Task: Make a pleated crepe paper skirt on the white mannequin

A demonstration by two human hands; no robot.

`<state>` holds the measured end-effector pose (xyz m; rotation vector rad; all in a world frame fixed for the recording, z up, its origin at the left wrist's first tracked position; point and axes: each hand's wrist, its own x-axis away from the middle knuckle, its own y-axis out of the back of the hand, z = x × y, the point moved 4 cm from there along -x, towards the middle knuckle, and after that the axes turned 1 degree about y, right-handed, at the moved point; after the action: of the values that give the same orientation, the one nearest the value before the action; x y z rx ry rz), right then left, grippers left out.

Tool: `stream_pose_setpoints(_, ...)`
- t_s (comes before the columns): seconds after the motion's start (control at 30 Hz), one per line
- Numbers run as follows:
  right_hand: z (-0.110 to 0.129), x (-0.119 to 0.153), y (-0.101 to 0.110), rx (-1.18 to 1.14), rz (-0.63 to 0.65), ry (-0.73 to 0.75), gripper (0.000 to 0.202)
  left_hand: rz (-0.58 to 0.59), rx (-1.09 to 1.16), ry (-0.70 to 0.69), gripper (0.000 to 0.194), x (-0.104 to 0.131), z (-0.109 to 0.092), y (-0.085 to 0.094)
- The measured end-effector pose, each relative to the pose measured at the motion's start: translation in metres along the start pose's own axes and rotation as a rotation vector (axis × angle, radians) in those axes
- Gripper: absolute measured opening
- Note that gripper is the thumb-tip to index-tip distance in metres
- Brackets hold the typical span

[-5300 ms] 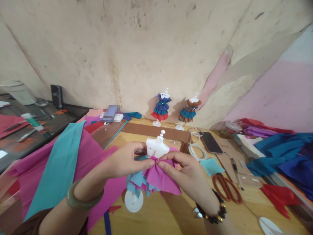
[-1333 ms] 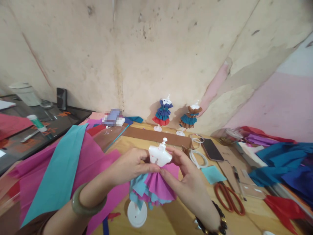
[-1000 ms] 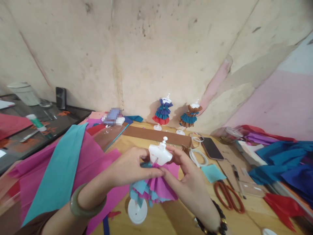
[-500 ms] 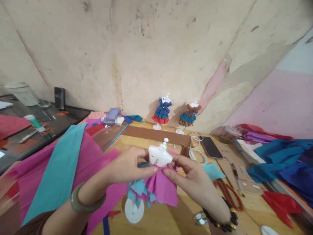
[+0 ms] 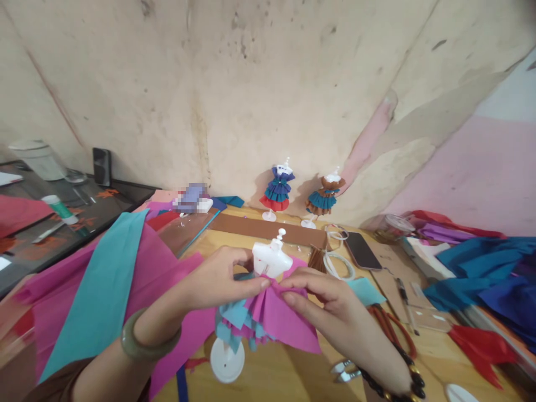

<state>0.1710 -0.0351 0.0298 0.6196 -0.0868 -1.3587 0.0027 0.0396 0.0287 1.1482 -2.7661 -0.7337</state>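
Observation:
A small white mannequin on a round white base leans between my hands, wearing a ruffled skirt of light blue and pink. A pleated pink piece fans out over the front of the skirt from the waist. My left hand grips the waist from the left, its thumb pressing on the gathered pink top edge. At the right of the waist, my right hand pinches the upper edge of the pink piece between thumb and fingers.
Two dressed mannequins stand by the wall. Pink and turquoise sheets lie left. Right are a phone, orange-handled scissors, a pen and blue material. Metal snips lie near my right wrist.
My right hand has shifted slightly right and its fingers have bent over the pink edge. The pink piece spreads wider to the right, and the mannequin has moved slightly left and up.

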Motion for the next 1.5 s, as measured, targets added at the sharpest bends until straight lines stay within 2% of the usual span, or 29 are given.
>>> stream_pose_setpoints(0.5, 0.0022, -0.0022, 0.0023, 0.16, -0.224, 0.091, 0.01, 0.011, 0.044, -0.041, 0.02, -0.001, -0.0018, 0.0003)
stream_pose_setpoints(0.67, 0.0039, -0.001, 0.0006, 0.136, -0.188, 0.083, 0.01, -0.012, 0.021, -0.029, 0.022, -0.001, -0.0011, 0.0013)
stream_pose_setpoints(0.87, 0.0071, -0.0014, 0.0012, 0.036, -0.157, 0.161, 0.014, -0.027, 0.015, -0.048, 0.023, 0.0, -0.005, 0.001)
stream_pose_setpoints(1.23, 0.0049, -0.0024, -0.0017, 0.049, -0.237, 0.101, 0.006, -0.03, 0.045, -0.049, 0.016, 0.001, -0.0034, -0.0026)
stream_pose_setpoints(1.5, 0.0022, -0.0041, 0.0004, 0.057, -0.194, 0.083, 0.009, -0.029, 0.033, -0.017, 0.019, 0.0013, -0.0053, -0.0021)
